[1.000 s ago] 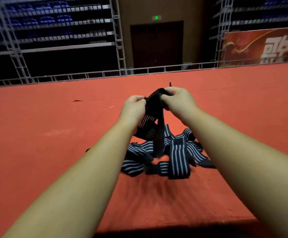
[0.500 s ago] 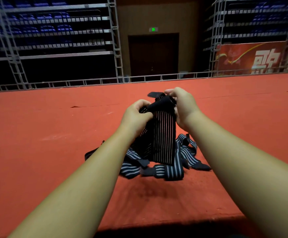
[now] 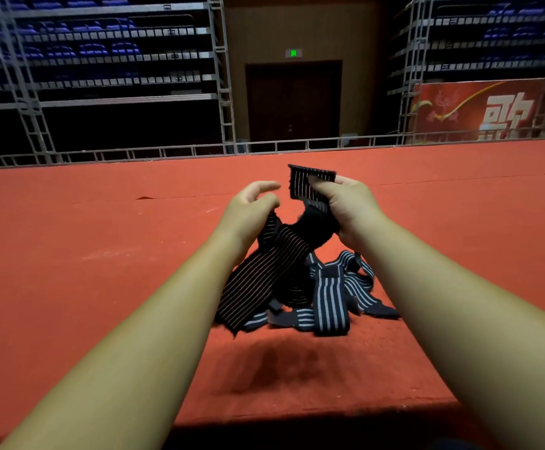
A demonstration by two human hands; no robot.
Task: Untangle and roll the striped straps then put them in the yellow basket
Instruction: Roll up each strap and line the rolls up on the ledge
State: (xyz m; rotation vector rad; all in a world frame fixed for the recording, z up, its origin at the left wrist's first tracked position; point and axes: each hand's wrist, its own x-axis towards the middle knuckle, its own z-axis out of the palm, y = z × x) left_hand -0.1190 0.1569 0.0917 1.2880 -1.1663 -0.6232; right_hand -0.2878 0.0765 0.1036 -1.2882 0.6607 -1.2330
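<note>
Held strap (image 3: 284, 251) is hanging slack above the striped straps (image 3: 329, 293), which are lying tangled on the red carpet (image 3: 102, 254). The right hand (image 3: 346, 203) is gripping its upper end, fingers curled round. The left hand (image 3: 248, 209) is just beside, not touching the right; the strap is running under its palm, grip unclear.

The bare left forearm (image 3: 135, 336) and bare right forearm (image 3: 459, 319) are uncovered along their whole visible length, broad at the lower edge and narrowing to the wrists. The left hand (image 3: 251, 206) and right hand (image 3: 346, 203) are ungloved.
</note>
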